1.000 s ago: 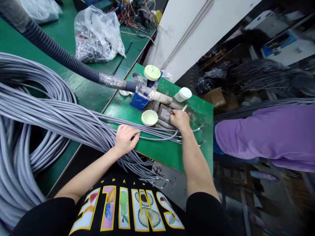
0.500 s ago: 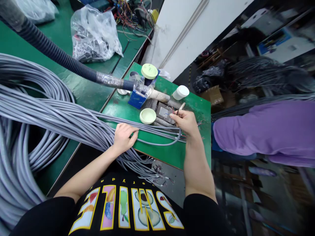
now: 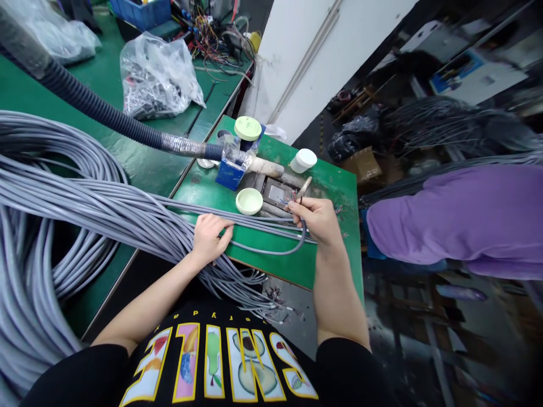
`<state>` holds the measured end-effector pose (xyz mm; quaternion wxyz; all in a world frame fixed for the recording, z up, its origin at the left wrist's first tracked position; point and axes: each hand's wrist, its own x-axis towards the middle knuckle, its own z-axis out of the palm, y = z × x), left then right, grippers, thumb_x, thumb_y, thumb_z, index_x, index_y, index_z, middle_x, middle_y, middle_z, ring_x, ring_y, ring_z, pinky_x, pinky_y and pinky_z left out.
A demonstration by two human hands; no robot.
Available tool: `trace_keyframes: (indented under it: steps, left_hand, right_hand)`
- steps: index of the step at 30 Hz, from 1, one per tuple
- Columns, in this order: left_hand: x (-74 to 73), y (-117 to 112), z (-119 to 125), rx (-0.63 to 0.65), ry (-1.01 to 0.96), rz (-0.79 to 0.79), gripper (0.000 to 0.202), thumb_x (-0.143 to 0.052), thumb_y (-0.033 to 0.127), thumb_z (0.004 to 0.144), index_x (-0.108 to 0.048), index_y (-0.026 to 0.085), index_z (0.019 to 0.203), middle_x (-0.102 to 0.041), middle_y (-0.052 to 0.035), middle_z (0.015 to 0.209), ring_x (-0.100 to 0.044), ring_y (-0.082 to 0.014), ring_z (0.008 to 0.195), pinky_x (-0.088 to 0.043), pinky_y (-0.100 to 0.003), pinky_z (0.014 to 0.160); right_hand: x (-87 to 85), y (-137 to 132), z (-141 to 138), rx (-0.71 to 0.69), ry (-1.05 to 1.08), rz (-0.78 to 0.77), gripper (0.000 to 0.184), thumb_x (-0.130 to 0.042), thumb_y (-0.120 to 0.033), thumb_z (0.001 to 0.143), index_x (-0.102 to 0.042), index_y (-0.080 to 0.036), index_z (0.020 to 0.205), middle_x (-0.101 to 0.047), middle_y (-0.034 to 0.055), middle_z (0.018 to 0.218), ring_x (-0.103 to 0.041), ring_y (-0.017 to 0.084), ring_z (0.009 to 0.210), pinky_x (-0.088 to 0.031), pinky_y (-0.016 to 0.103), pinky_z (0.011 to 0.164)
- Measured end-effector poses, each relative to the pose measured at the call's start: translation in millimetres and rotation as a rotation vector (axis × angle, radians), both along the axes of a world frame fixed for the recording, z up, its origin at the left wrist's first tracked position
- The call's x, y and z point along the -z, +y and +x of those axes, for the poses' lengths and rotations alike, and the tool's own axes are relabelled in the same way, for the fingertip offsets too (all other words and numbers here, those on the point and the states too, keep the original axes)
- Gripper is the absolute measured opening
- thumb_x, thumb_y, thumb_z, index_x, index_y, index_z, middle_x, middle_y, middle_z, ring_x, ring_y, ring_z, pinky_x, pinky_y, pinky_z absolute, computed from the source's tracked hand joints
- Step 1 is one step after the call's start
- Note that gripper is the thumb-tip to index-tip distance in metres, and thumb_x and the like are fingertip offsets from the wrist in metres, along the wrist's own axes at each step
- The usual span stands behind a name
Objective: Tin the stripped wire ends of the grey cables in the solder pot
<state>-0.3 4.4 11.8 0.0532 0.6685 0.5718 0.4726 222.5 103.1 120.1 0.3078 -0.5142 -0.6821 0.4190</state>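
Observation:
My right hand [image 3: 317,219] pinches the end of a grey cable [image 3: 271,250], and thin coloured wires [image 3: 293,196] stick out past its fingertips. This cable bows in a loop below the hand. The wires are over or beside a small dark metal unit with a pale square plate [image 3: 277,194]; whether they touch it I cannot tell. My left hand [image 3: 211,237] is closed over grey cables at the front of the green board [image 3: 271,265], its fingertips partly hidden. More grey cables lie straight between my hands, by a pale green round tub [image 3: 249,201].
A large coil of grey cable [image 3: 63,198] fills the left. A dark ribbed hose [image 3: 106,116] reaches over to a blue box [image 3: 229,174]. Behind stand a white jar [image 3: 304,160] and a green-lidded container [image 3: 248,128]. A person in a purple top [image 3: 458,215] is at right.
The view has shifted slightly. My right hand has drawn the cable end a little toward me, and the wires have tilted. My left hand stays on the cables.

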Motion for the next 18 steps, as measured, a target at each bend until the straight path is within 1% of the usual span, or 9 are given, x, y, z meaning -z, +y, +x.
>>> trace_keyframes:
  steps: [5,8,12,15,18]
  left_hand:
    - [-0.4,0.1,-0.1,0.0,0.015,0.002,0.012,-0.054,0.023,0.087,-0.066,0.022,0.083,-0.069,-0.0006,0.074,-0.058,-0.0159,0.073,-0.039,-0.035,0.078]
    - [-0.5,0.4,-0.1,0.005,0.023,0.019,0.011,-0.055,0.021,0.086,-0.065,0.021,0.083,-0.069,0.0001,0.074,-0.058,-0.0155,0.072,-0.038,-0.034,0.077]
    - [-0.5,1.0,-0.1,0.011,0.03,0.01,0.011,-0.055,0.021,0.086,-0.065,0.022,0.084,-0.069,0.0,0.074,-0.058,-0.0155,0.073,-0.038,-0.034,0.077]
    - [-0.4,1.1,0.0,0.009,0.029,-0.006,0.012,-0.054,0.022,0.086,-0.066,0.022,0.084,-0.07,-0.0006,0.075,-0.059,-0.0159,0.073,-0.038,-0.035,0.078]
    - [-0.4,1.2,0.0,0.005,0.029,-0.01,0.012,-0.055,0.022,0.086,-0.066,0.022,0.084,-0.07,-0.0006,0.075,-0.059,-0.0159,0.073,-0.039,-0.035,0.077]
  right_hand:
    - [-7.6,-12.6,-3.1,-0.013,-0.003,0.026,0.034,-0.065,-0.047,0.072,-0.065,-0.016,0.06,-0.05,-0.002,0.044,-0.043,0.01,0.039,-0.031,0.023,0.038]
    - [-7.4,-14.5,-4.5,0.008,-0.003,0.049,0.032,-0.064,-0.045,0.073,-0.064,-0.016,0.062,-0.048,-0.0027,0.043,-0.041,0.01,0.039,-0.029,0.022,0.038]
    - [0.4,-8.7,-7.1,0.045,-0.001,0.092,0.03,-0.065,-0.042,0.072,-0.059,-0.016,0.059,-0.041,-0.0052,0.043,-0.035,0.009,0.041,-0.024,0.022,0.04]
    - [8.5,1.1,-9.8,0.043,-0.066,0.163,0.031,-0.063,-0.042,0.072,-0.055,-0.017,0.057,-0.036,-0.0059,0.046,-0.031,0.009,0.045,-0.021,0.023,0.044]
    - [17.1,15.3,-10.4,0.046,-0.155,0.25,0.03,-0.059,-0.044,0.072,-0.057,-0.017,0.06,-0.036,-0.0051,0.051,-0.032,0.01,0.05,-0.022,0.024,0.048]
